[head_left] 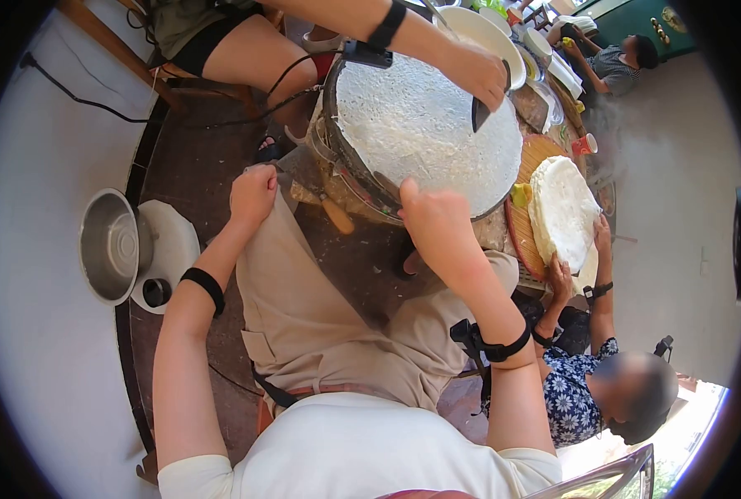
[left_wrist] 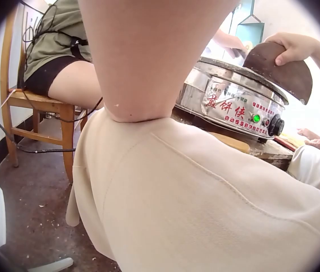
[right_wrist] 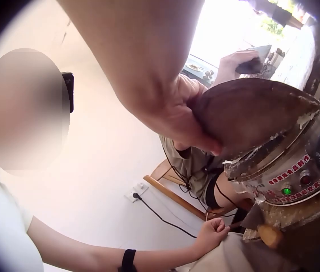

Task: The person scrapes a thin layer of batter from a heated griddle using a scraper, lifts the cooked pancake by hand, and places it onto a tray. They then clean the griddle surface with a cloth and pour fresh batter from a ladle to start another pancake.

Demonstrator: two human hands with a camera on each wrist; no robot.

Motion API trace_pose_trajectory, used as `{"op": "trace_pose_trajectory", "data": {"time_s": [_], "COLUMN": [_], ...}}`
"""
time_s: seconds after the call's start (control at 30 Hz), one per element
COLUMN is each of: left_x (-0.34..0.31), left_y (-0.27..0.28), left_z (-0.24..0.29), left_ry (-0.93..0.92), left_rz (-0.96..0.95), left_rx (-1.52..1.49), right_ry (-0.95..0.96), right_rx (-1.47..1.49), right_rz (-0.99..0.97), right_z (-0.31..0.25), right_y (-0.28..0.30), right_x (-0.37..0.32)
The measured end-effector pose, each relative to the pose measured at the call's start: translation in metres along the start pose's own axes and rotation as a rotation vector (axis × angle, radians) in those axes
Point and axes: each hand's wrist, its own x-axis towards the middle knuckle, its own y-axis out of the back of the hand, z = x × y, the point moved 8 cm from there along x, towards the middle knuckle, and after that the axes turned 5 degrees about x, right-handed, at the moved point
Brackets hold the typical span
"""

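A thin white sheet (head_left: 429, 137) covers the top of the round electric griddle (left_wrist: 222, 102). My right hand (head_left: 439, 218) grips a dark half-moon scraper (right_wrist: 256, 116), its blade at the griddle's near rim. In the left wrist view, the same scraper (left_wrist: 279, 71) stands tilted beside the rim, fingers and thumb of my right hand (left_wrist: 292, 48) around its upper edge. My left hand (head_left: 255, 195) rests on my knee, its fingers curled with nothing visible in them. Across the griddle, another person's hand (head_left: 473, 73) holds a second dark scraper (head_left: 480, 112) over the sheet.
A wooden-handled tool (head_left: 337, 214) lies beside the griddle. At right, a person holds a stack of white rounds (head_left: 560, 208) on a woven tray (head_left: 520, 237). A white bowl (head_left: 491, 41) stands behind the griddle, a metal basin (head_left: 111, 245) at left. A black cord crosses the left side.
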Motion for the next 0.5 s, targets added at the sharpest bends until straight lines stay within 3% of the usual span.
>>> {"op": "trace_pose_trajectory", "data": {"time_s": [0.3, 0.5], "left_x": [-0.002, -0.001], "left_y": [-0.002, -0.001], "left_z": [-0.004, -0.004], "left_ry": [0.033, 0.033], "left_rz": [-0.039, -0.029], "left_rx": [0.034, 0.020], "right_ry": [0.010, -0.053], "right_rx": [0.047, 0.300], "right_rz": [0.005, -0.197], "right_z": [-0.004, -0.001], "right_y": [0.000, -0.012], "right_x": [-0.009, -0.027]}}
